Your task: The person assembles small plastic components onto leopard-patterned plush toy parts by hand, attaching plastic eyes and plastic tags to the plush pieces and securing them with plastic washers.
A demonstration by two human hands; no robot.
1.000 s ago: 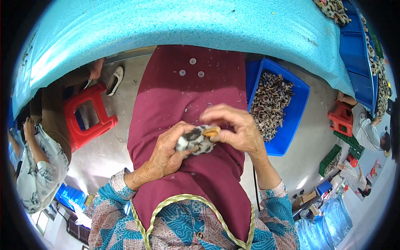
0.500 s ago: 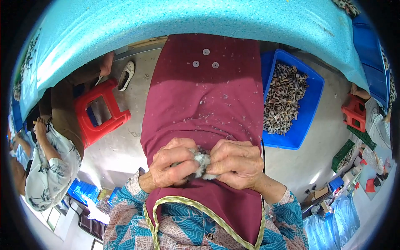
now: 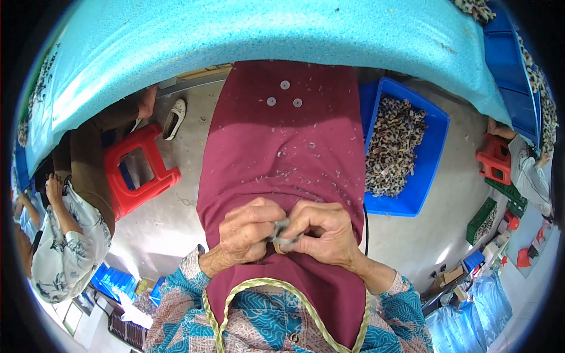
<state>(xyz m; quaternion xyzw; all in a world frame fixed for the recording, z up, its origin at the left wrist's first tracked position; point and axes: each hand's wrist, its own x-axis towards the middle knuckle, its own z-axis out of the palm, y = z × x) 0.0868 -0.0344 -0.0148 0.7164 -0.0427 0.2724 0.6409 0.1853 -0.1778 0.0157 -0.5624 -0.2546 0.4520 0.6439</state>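
Both fists meet above my lap, over a maroon apron point(image 3: 282, 153) dotted with bits of pale fluff. Between them is a small grey furry piece point(image 3: 279, 229), mostly covered by my fingers. My left hand point(image 3: 250, 231) is curled closed round one side of it. My right hand point(image 3: 322, 231) pinches the other side between thumb and bent fingers. A small yellowish curved edge shows just under the piece, where the hands meet; I cannot tell what it belongs to.
A turquoise-covered table point(image 3: 271, 35) spans the far side. To the right on the floor stands a blue bin point(image 3: 432, 159) full of mottled furry pieces point(image 3: 394, 144). At left are a red stool point(image 3: 144, 170) and a seated person point(image 3: 73, 247); another red stool point(image 3: 494, 159) is far right.
The furry piece is now squeezed smaller and more hidden between my hands. My right hand has shifted slightly left, its thumb and fingers bent into a pinch.
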